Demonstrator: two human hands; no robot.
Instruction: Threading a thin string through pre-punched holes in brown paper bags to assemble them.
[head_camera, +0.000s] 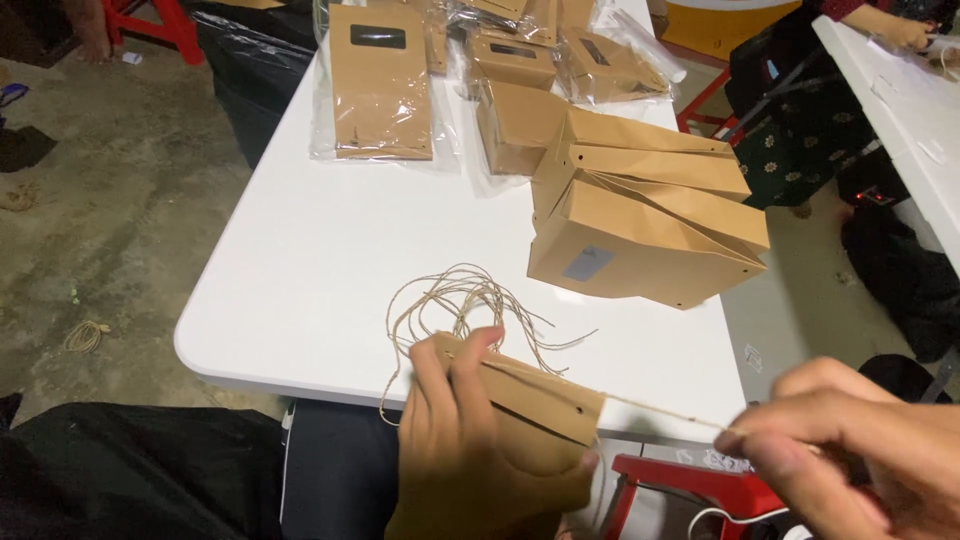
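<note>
Left hand (480, 440): at the bottom centre of the view, just below the near edge of the bench. Its grip is closed around a folded brown paper bag (535, 405), thumb on the near side and fingers curled over the top fold, which steadies the bag while the string is drawn through.

Right hand (850, 450): at the lower right, well out from the bag. Its grip is a closed pinch of thumb and forefinger on the end of a thin string (660, 412), holding it taut in a straight line.

Brown paper bag: small, flat, kraft-coloured, with its top folded over. A small punched hole shows near the right end of the fold, and the string appears to come out of it.

String: pale jute-like twine, very thin, running from the bag's hole to the pinching fingers.

Loose strings (460, 300): a tangled bundle of the same twine lying on the bench just behind the left hand, within easy reach.

Finished bags (640, 220): several opened brown bags leaning together on the right of the bench, well apart from the hands.

Wrapped packs (380, 85): flat bags in clear plastic at the far end.

Bench (300, 250): white, rounded corners.

Another person (890, 25): a hand at a second table, top right.
</note>
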